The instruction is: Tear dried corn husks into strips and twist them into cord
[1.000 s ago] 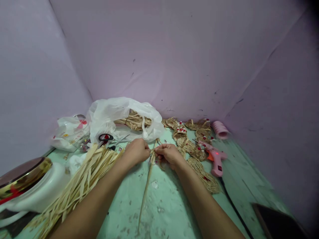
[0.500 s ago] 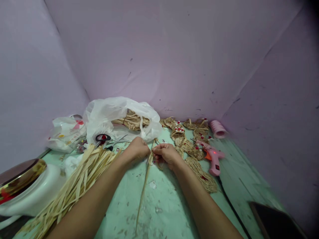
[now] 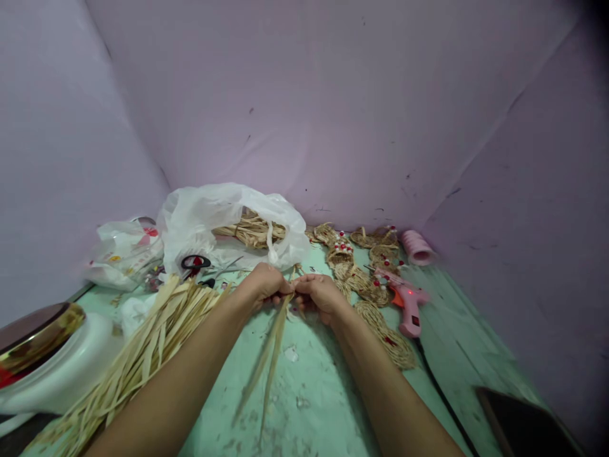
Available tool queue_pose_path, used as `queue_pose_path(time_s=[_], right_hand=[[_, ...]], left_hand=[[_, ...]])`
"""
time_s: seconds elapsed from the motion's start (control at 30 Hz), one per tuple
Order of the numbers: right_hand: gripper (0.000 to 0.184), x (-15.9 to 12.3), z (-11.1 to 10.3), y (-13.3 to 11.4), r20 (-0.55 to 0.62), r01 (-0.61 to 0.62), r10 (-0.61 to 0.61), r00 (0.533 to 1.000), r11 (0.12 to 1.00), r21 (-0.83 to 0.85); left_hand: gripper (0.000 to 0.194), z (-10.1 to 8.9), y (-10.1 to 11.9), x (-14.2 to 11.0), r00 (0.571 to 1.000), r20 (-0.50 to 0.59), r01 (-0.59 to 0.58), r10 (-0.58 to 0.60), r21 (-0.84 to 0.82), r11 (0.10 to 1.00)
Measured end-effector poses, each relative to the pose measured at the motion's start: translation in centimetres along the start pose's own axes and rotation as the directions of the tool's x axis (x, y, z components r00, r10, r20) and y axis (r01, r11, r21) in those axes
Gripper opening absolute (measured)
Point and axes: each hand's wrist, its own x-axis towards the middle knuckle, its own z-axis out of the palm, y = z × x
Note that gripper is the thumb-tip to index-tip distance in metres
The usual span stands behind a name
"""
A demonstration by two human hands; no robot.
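My left hand (image 3: 269, 285) and my right hand (image 3: 318, 294) meet at the middle of the green tabletop (image 3: 304, 381). Both pinch pale dried fibre strips (image 3: 273, 355), whose loose ends fan out toward me in two strands. The pinched part is mostly hidden by my fingers. Just left of my left forearm lies a thick bundle of flat dried strips (image 3: 147, 343). Beyond my hands, a white plastic bag (image 3: 204, 206) lies open with a tied fibre bundle (image 3: 252, 230) inside. Black-handled scissors (image 3: 196, 262) rest in front of the bag.
Right of my hands sit braided fibre pieces (image 3: 384, 333), some with red and white beads (image 3: 341, 244). A pink glue gun (image 3: 409, 308) with a lit red light trails a black cord (image 3: 442, 393). A pink spool (image 3: 417, 246), a dark flat object (image 3: 523, 422) and a white container (image 3: 66, 368) stand around.
My hands have drawn closer together around the strips. A second strand now hangs apart to the left of the first. The other things stay put.
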Motion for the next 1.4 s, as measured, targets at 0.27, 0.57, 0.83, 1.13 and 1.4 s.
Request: queue_pose_path(time_s=[0.27,0.57,0.83,1.13,1.4], right_hand=[[0.007,0.1,-0.1,-0.2,-0.005,-0.051,0.051,0.999,0.998,0.044],[0.006,0.0,-0.3,0.0,0.023,-0.037,0.037,0.999,0.999,0.012],[0.009,0.2,-0.1,0.3,-0.022,-0.016,0.015,1.0,0.996,-0.088],[0.016,0.5,-0.5,0.9,0.018,0.074,-0.072,0.997,0.987,-0.142],[0.014,0.1,-0.5,0.6,0.059,0.037,-0.03,0.998,0.993,-0.113]], left_hand=[[0.022,0.1,-0.7,0.7,0.995,-0.082,-0.056,0.052,-0.039,0.998],[0.009,0.2,-1.2,1.0,0.976,0.219,0.06,-0.018,-0.185,0.981],[0.022,0.4,-1.6,1.4,0.988,0.145,0.06,-0.043,-0.114,0.992],[0.016,-0.9,-1.8,1.5,0.944,0.329,0.088,0.014,-0.295,0.951],[0.018,0.5,-1.2,1.1,0.999,0.043,0.024,-0.014,-0.247,0.969]])
